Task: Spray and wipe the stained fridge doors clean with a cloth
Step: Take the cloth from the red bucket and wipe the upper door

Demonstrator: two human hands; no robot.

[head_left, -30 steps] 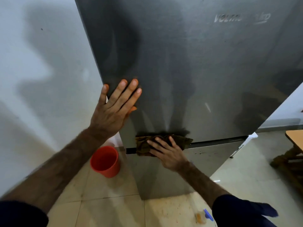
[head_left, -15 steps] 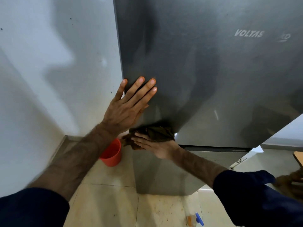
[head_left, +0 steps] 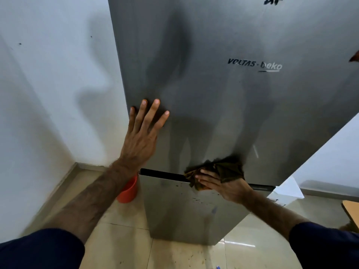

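A tall grey steel fridge fills the view; its upper door (head_left: 223, 105) carries a brand name, and its lower door (head_left: 184, 214) shows small dark specks near its top edge. My left hand (head_left: 141, 136) lies flat with straight fingers on the upper door's lower left corner. My right hand (head_left: 223, 184) presses a crumpled dark brown cloth (head_left: 223, 169) against the seam between the two doors. Its fingers lie across the cloth, pointing left. A black mark (head_left: 272, 0) sits at the top edge of the upper door.
A white wall (head_left: 54, 94) stands close on the left. An orange bucket (head_left: 128, 191) sits on the tiled floor beside the fridge's left side. A blue spray nozzle (head_left: 275, 267) peeks in at the bottom edge. A wooden piece (head_left: 349, 210) shows at the right.
My right hand has slid the cloth to the right along the door seam. My left hand stays flat on the upper door. The view has tilted up and shifted.
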